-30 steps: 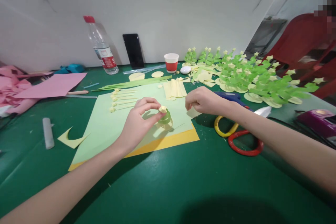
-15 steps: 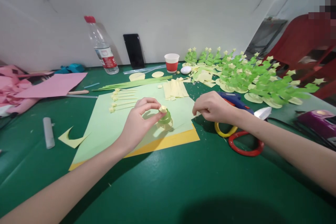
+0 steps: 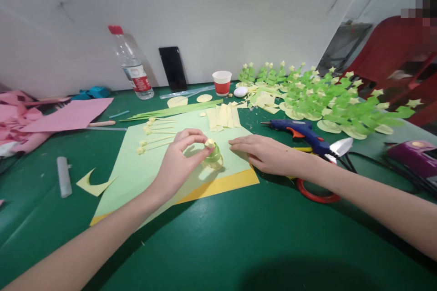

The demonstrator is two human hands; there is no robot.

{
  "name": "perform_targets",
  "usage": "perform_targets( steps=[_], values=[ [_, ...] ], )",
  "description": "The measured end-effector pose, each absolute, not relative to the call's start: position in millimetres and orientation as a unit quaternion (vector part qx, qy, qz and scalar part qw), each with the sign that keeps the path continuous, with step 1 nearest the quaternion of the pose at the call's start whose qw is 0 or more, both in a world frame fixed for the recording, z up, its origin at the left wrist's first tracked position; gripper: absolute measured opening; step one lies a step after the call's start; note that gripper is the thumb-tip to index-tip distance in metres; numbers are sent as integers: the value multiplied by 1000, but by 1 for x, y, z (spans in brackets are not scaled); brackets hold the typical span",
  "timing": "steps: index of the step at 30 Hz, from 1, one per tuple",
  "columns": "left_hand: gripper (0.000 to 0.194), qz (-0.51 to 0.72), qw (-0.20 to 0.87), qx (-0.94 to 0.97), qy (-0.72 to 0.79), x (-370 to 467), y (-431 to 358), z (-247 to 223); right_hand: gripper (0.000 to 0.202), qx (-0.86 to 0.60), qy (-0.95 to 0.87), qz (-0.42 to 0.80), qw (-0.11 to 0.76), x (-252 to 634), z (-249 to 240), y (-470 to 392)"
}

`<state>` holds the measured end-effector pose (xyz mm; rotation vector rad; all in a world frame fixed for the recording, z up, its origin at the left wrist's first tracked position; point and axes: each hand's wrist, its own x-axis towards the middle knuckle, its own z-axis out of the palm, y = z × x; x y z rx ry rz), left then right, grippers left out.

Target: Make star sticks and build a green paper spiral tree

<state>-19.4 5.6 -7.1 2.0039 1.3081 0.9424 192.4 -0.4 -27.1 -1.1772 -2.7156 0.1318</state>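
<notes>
Near the middle, my left hand (image 3: 182, 159) pinches the top of a small green paper spiral (image 3: 214, 155) with a pale yellow tip. It stands over a light green sheet (image 3: 136, 177), which lies on a yellow-orange sheet (image 3: 218, 185). My right hand (image 3: 259, 150) rests on the light green sheet's right edge, fingers stretched forward, apparently with nothing in them. Several thin pale stems (image 3: 159, 140) with yellow tips lie on the sheet's left part, and a pile of cream paper strips (image 3: 223, 116) at its top edge.
A blue glue gun (image 3: 297, 129) and red-handled scissors (image 3: 317, 196) lie by my right forearm. Finished green paper plants (image 3: 327, 100) stand at the back right. Behind are a bottle (image 3: 136, 77), a phone (image 3: 173, 69) and a paper cup (image 3: 222, 83). Pink paper (image 3: 68, 116) lies left.
My right hand has moved left and down onto the light green sheet, its fingers straightening, and the glue gun is now more visible. My left hand keeps its hold on the spiral.
</notes>
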Motion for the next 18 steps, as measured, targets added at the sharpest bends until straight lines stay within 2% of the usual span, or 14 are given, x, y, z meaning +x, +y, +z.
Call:
perform_targets(
  steps=[7, 18],
  values=[
    [11, 352, 294, 737, 497, -20, 8, -7, 45, -406, -907, 61, 94, 190, -27, 3],
    [11, 350, 258, 763, 478, -22, 9, -8, 44, -413, -900, 49, 126, 188, -42, 1]
  ],
)
